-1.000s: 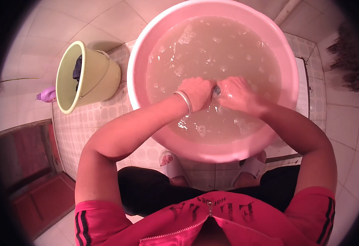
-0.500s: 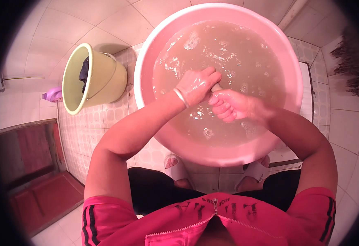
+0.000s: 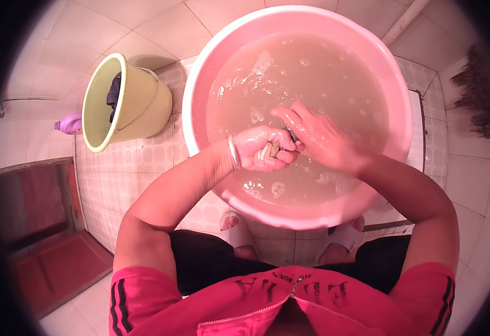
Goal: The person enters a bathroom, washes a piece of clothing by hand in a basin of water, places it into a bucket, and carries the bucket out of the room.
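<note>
Above the cloudy, soapy water (image 3: 334, 73) of a large pink tub (image 3: 399, 112), both my hands are together and wet. My left hand (image 3: 262, 147), with a pale bracelet at the wrist, is closed around a small crumpled wet cloth (image 3: 274, 149), brownish with a darker end. Most of that cloth is hidden in the fist, so its exact kind does not show. My right hand (image 3: 326, 140) lies against the left fingertips beside the dark end, its fingers stretched out over it.
Left of the tub, a yellow-green bucket (image 3: 147, 106) leans with dark cloth (image 3: 114, 96) inside. A purple bottle (image 3: 70, 123) lies beyond it. Dark bristles (image 3: 483, 92) hang at the right wall. My slippered feet (image 3: 236, 229) are at the tub's near side.
Both hands were closed round the cloth, the left one back upward. Now the left has turned with its fingers up, and the right has let its fingers unfold.
</note>
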A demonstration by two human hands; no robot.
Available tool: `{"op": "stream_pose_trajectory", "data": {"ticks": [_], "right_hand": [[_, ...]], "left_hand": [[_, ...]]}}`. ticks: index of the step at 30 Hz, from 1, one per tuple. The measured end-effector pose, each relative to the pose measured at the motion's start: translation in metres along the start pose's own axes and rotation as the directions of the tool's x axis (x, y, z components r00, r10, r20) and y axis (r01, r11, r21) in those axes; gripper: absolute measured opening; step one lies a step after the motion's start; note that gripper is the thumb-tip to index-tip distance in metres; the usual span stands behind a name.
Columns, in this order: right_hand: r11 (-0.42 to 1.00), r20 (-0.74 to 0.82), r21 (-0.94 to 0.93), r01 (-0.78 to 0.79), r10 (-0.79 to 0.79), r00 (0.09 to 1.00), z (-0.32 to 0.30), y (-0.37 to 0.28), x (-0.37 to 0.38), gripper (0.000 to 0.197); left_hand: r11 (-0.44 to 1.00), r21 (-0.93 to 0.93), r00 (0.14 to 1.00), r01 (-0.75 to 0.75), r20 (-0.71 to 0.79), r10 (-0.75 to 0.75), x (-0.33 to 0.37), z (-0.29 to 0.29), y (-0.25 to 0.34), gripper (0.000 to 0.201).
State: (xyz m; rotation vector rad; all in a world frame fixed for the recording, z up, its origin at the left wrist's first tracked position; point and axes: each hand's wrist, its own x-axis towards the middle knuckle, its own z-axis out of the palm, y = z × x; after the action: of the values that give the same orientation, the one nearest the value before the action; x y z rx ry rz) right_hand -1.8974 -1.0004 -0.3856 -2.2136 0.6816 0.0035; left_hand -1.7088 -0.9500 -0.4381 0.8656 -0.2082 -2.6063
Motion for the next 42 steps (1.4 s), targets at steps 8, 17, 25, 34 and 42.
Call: {"op": "stream_pose_trajectory", "data": {"ticks": [8, 17, 25, 34, 42], "right_hand": [[0.988, -0.276, -0.145, 0.050, -0.089, 0.957, 0.038, 0.055, 0.020, 0.016], [-0.279, 0.526, 0.798, -0.534, -0.110, 0.843, 0.056, 0.033, 0.010, 0.019], [-0.481, 0.515, 0.671, -0.564, -0.246, 0.821, 0.040, 0.021, 0.014, 0.026], [0.817, 0.128, 0.563, -0.127, 0.066, 0.990, -0.005, 0.071, 0.070, 0.036], [0.386, 0.167, -0.920, 0.065, 0.237, 0.957, 0.061, 0.223, 0.046, 0.045]], "left_hand": [[-0.386, 0.776, 0.733, 0.499, -0.141, 0.665, 0.011, 0.044, 0.016, 0.021], [-0.654, 0.684, 0.812, 0.324, 0.154, 0.563, 0.017, 0.035, 0.037, 0.021], [-0.599, 0.798, 0.558, 0.071, 0.466, 0.687, 0.029, 0.010, 0.040, 0.015], [-0.534, 0.790, 0.310, 0.301, 0.448, 0.839, -0.028, -0.018, 0.086, 0.022], [0.683, 0.680, -0.110, -0.267, -0.726, 0.679, -0.224, -0.042, 0.120, 0.030]]}}
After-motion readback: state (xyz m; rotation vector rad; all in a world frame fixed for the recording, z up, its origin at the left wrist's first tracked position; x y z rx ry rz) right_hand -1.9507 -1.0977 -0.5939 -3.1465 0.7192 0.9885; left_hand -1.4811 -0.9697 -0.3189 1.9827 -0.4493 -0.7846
